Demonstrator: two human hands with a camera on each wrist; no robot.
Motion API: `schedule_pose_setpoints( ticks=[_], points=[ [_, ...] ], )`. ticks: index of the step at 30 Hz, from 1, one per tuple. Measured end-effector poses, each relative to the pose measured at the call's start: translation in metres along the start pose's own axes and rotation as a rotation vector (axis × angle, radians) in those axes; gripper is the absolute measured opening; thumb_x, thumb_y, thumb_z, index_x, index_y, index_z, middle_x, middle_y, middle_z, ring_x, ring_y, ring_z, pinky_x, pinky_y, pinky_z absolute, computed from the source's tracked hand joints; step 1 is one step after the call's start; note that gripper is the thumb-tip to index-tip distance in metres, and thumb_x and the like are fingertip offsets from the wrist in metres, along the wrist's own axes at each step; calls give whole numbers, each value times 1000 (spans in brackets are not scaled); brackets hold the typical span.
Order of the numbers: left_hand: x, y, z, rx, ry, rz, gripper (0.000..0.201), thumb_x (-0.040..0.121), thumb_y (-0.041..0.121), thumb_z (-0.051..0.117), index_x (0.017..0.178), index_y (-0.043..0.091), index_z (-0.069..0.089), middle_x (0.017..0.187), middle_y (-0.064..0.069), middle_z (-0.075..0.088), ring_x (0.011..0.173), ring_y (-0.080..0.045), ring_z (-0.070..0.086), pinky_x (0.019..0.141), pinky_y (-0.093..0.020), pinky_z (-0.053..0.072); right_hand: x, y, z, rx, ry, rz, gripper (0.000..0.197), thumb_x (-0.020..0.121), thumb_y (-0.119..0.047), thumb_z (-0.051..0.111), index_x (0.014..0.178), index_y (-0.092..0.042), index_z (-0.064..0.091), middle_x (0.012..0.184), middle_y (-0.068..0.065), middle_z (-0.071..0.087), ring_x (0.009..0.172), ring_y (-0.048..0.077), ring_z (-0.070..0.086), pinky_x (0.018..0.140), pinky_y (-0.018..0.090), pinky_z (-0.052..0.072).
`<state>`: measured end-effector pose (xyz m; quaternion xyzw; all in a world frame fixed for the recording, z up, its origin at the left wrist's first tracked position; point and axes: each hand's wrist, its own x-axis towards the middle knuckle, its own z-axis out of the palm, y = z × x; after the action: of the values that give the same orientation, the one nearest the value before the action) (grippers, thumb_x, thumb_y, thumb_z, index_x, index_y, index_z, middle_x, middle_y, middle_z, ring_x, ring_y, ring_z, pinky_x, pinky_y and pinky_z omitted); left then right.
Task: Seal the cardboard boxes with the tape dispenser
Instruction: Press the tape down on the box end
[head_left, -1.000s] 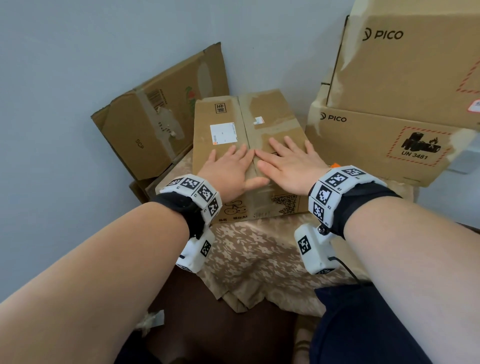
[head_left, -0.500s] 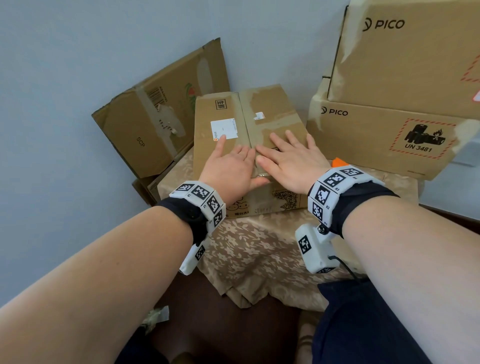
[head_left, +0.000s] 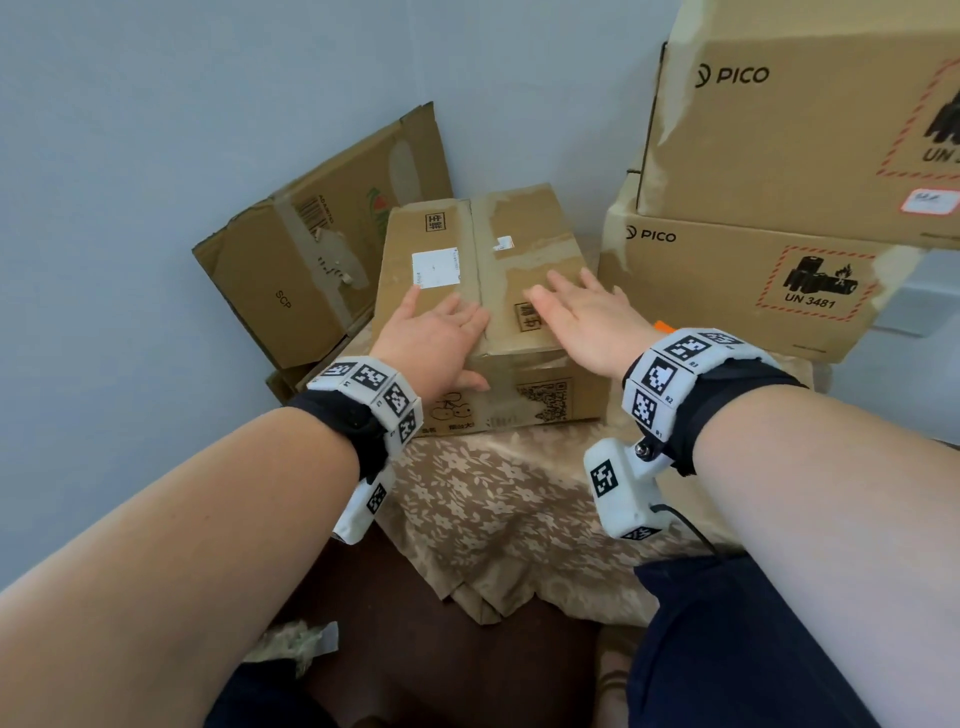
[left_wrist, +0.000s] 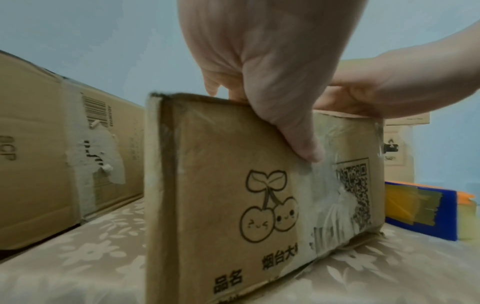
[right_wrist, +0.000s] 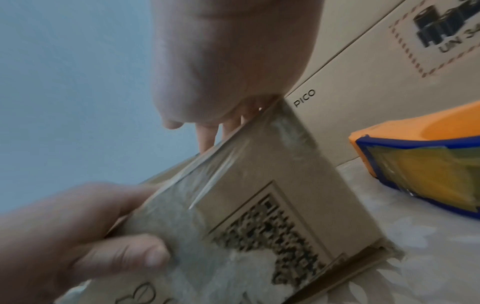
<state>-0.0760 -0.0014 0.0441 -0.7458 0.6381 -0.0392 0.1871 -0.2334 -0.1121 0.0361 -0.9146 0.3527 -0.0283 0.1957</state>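
While cherry-print cardboard box (head_left: 483, 291) sat on floral tablecloth (head_left: 498, 499), we laid left hand (head_left: 434, 338) and right hand (head_left: 592, 322) flat atop, fingers straight; tape dispenser (left_wrist: 426, 207) lay just right.

Your setting: home storage corner; worn boxes (head_left: 769, 280) stacked against blue wall (head_left: 156, 130), floral cloth (head_left: 498, 493) over counter.

Boxes (head_left: 483, 291): four, maybe; dispenser (left_wrist: 420, 207): one.
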Motion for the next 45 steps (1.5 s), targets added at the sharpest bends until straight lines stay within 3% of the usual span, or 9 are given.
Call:
schedule_pose_setpoints(
  ticks=[4,7,14,17,20,30,33,36,45],
  points=[
    [-9,-17,-5,-32,15,-59,79,79,63,55,143,24,31,149,6,38,146,-20,10,116,-56,1,-6,15,2,75,-70,94,56,98,-55,0,149,-43,21,161,-5,-4,147,29,-10,117,55,-1],
    [-6,-8,-13,-63,-2,-113,88,74,81,32,138,21,41,145,0,43,147,-21,7,115,-57,-1,-6,18,9,160,-93,102,56,97,-58,0,150,-44,11,160,-3,-9,146,30,-15,117,57,-1],
    [17,24,-10,-78,171,-28,82,84,72,14,147,22,29,152,4,33,147,-18,5,117,-51,0,5,24,19,334,-143,100,89,66,-84,-9,147,-51,7,161,-1,-4,146,25,-15,117,53,-5],
    [19,29,1,-10,229,-25,82,84,68,9,146,20,31,151,3,36,147,-16,7,115,-50,-7,0,23,18,352,-130,124,60,92,-66,-2,148,-49,8,161,1,-4,147,29,-11,117,53,-6],
    [19,30,8,-17,291,-23,85,81,67,6,143,19,38,145,2,46,146,-17,14,113,-51,-13,-2,23,19,433,-121,136,52,100,-52,3,150,-43,11,161,4,-6,147,31,-10,117,50,-7],
    [16,34,-2,33,233,-11,86,76,77,26,135,17,47,136,2,55,145,-16,19,112,-49,-17,-1,26,19,453,-148,128,54,98,-55,0,151,-44,11,161,0,-6,146,33,-11,117,52,-8],
    [15,41,-12,45,217,-57,98,70,83,12,129,18,54,131,1,59,143,-13,23,112,-48,-18,-5,21,15,486,-163,118,55,99,-53,-1,152,-40,10,161,0,-6,146,30,-14,117,48,-11],
    [19,49,-17,31,247,-104,100,71,80,-1,106,18,70,115,-2,68,138,-14,35,113,-46,-16,-7,18,12,516,-179,138,56,101,-50,1,153,-33,9,161,0,-6,146,25,-14,115,41,-12],
    [29,63,-9,26,218,-176,92,74,75,3,91,13,68,109,-7,70,139,-19,35,115,-45,-11,-17,15,2,578,-189,117,55,103,-43,2,154,-24,7,161,-3,-3,146,12,-12,113,27,-9]
  ],
)
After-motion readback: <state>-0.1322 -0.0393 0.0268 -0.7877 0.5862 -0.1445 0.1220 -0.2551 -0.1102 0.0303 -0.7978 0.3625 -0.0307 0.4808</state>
